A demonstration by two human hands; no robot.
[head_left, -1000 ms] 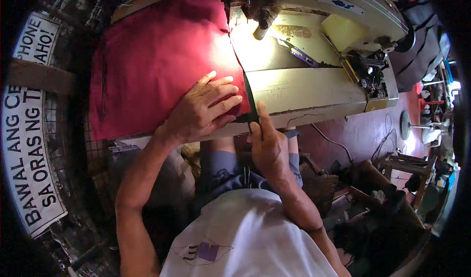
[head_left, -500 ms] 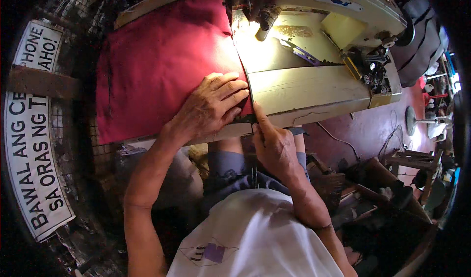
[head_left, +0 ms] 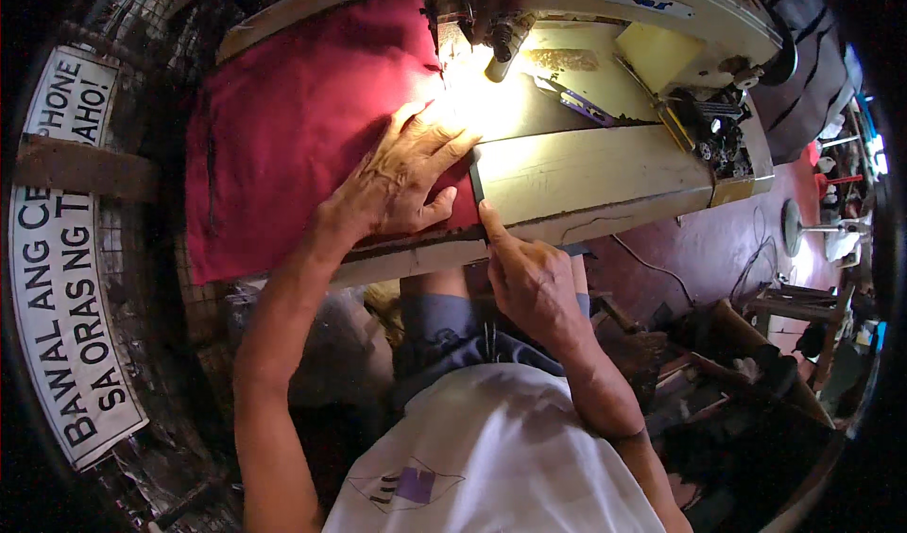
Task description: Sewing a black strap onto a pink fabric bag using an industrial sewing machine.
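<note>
My left hand (head_left: 406,169) lies flat on a large piece of red fabric (head_left: 293,127), fingers spread toward the bright sewing machine light. The fabric covers the left part of the machine bed. A narrow dark edge strip (head_left: 476,172) runs along the fabric's right side. My right hand (head_left: 531,273) rests at the front edge of the bed. Its index finger stretches out and touches the lower end of that strip. The thumb sits lower, apart from the index, while the other fingers are curled and partly hidden. The machine's needle area is washed out by glare.
The sewing machine arm (head_left: 652,8) spans the back. On its bed (head_left: 595,164) lie purple-handled thread snips (head_left: 586,108) and a yellow-handled screwdriver (head_left: 675,128). Small dark parts (head_left: 727,131) gather at the right end. A lettered sign (head_left: 71,316) hangs at left, and a wooden box (head_left: 765,363) stands lower right.
My left hand has slid forward and slightly left over the fabric, its fingers spreading wider. The fabric edge has moved slightly left, showing more dark strip. My right index finger has shifted slightly left.
</note>
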